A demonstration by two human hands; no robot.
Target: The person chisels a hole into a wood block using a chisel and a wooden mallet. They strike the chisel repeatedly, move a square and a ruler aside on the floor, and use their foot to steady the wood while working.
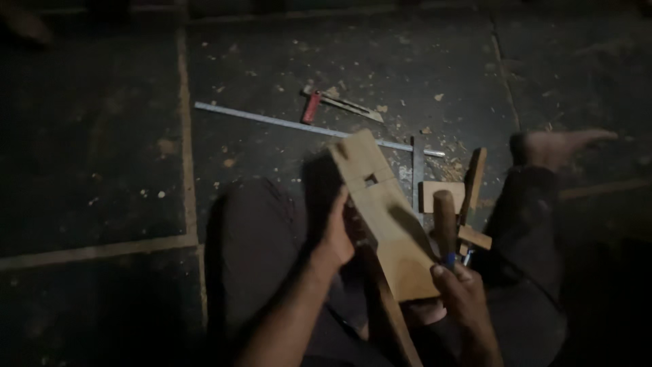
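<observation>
My left hand (337,234) clamped on left edge of wooden board (384,214), tilted over my lap. My right hand (460,289) closed round tool with wooden handle (445,224), at board's near right corner. Square mortise (369,180) already cut beyond left fingers; judge shaping partly done, more left. Beyond board: metal rule (272,121), red-handled tool (314,107), shavings. Dark floor (95,149) left of left hand open.
</observation>
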